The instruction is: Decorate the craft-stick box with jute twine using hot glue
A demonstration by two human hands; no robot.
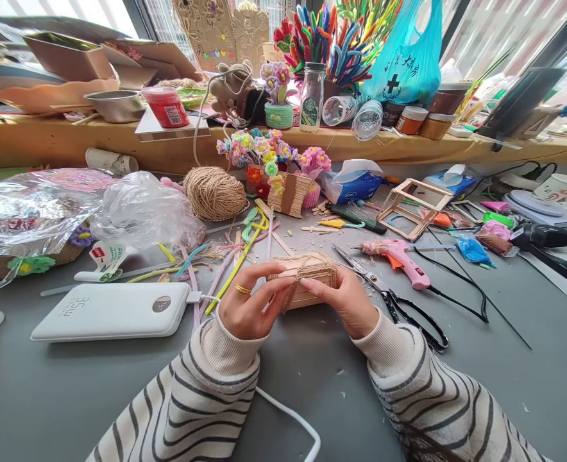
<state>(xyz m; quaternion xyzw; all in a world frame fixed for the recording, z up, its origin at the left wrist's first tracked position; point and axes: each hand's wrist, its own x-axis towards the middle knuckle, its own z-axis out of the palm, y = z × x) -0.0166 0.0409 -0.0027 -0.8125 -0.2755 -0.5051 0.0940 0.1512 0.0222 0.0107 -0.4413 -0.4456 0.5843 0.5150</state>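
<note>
Between my two hands is a small wooden-stick box (307, 298) wrapped with brown twine (315, 264). My left hand (249, 298) is closed on its left side, fingertips pinching at the twine near the middle. My right hand (353, 298) grips the right end, its thumb pressed on the front face close to the left fingertips. The underside and back of the box are hidden. Right of my right hand lie black-handled scissors (394, 308) and a pink glue gun (399, 256). A white power bank (113, 311) lies to the left of my left hand.
A ball of twine (215, 194) sits behind my hands, near pipe-cleaner flowers (269, 154). A wooden stick frame (413, 208) stands at the back right. Plastic wrapping (143, 208) covers the left side. A white cable (293, 417) runs below my hands. A crowded shelf (163, 144) spans the back.
</note>
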